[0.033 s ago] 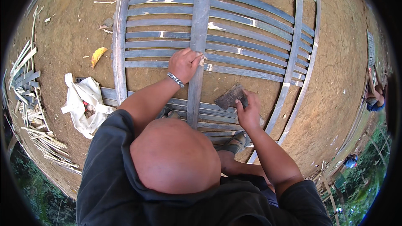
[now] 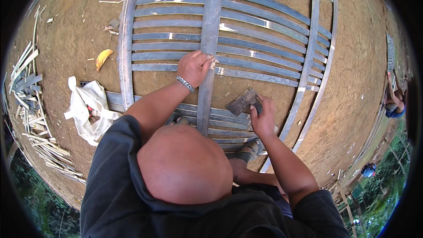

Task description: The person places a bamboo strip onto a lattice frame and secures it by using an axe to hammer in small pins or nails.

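Note:
A frame of long grey slats lies on the ground, with thin crosswise slats (image 2: 260, 56) fixed to wider lengthwise ones. My left hand (image 2: 194, 67) is closed against the wide middle slat (image 2: 211, 22); a pale patch or scrap shows by the fingertips, and what the fingers grip is hidden. In my right hand (image 2: 264, 117) is a dark, flat-headed tool (image 2: 242, 102), its rectangular head pointing left above the ground between the middle and right lengthwise slats. My fingers cover its handle. Both feet are among the nearer slats, the right one in a sandal (image 2: 247, 150).
A white bag (image 2: 90, 110) lies left of the frame, with a yellow curved piece (image 2: 104, 59) beyond it. Heaps of split strips (image 2: 46, 145) line the far left. At the right edge sits another person (image 2: 393, 103), with greenery below.
My right hand has shifted very slightly to the right, its fingers moving a little on the tool. My left hand and the slats have stayed in place.

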`<state>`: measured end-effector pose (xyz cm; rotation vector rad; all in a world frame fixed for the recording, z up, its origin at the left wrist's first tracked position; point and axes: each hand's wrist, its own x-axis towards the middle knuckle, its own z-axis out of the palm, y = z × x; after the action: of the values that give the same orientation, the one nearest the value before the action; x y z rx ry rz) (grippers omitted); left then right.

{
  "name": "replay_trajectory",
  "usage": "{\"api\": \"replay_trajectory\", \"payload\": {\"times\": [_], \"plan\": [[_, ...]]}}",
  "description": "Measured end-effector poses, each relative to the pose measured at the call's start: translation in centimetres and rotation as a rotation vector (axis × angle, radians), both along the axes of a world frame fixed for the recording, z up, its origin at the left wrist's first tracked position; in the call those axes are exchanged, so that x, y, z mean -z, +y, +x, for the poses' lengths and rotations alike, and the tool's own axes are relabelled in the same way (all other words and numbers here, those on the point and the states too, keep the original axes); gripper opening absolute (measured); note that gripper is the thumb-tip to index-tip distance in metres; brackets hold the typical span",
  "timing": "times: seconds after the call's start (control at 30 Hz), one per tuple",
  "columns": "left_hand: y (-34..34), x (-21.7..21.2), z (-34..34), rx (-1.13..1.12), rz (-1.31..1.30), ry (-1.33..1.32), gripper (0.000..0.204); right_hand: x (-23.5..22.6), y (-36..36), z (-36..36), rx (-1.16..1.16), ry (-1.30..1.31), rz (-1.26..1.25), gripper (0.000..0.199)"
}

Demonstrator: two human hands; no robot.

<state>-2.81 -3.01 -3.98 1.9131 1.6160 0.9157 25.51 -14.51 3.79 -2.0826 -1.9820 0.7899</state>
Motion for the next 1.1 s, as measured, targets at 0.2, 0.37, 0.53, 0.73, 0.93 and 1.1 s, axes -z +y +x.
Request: {"api": "replay_trajectory", "payload": {"times": [0.2, 0.37, 0.53, 0.73, 0.93, 1.1], "plan": [[0.1, -0.3, 0.1, 0.001, -0.038, -0.029, 0.014, 1.9, -2.2, 4.3, -0.041, -0.098, -0.262, 0.056], [0.2, -0.3, 0.2, 0.0, -0.052, -0.05, 0.018, 2.1, -2.4, 6.0, -0.047, -0.105, -0.371, 0.054], [0.2, 0.0, -0.1, 0.002, -0.006, -0.045, 0.007, -1.1, -2.9, 4.3, 0.03, 0.12, -0.401, 0.049], [0.0, 0.1, -0.2, -0.013, 0.018, -0.073, 0.008, -5.8, 2.8, -4.3, 0.142, 0.457, -0.658, 0.049], [0.3, 0.1, -0.1, -0.002, 0.0, -0.086, 0.008, -2.0, 6.6, -8.0, -0.039, 0.391, -0.182, 0.047], [0.2, 0.4, -0.2, 0.0, -0.013, -0.034, 0.008, -0.5, 6.8, -8.3, -0.077, 0.319, -0.172, 0.047]]}}
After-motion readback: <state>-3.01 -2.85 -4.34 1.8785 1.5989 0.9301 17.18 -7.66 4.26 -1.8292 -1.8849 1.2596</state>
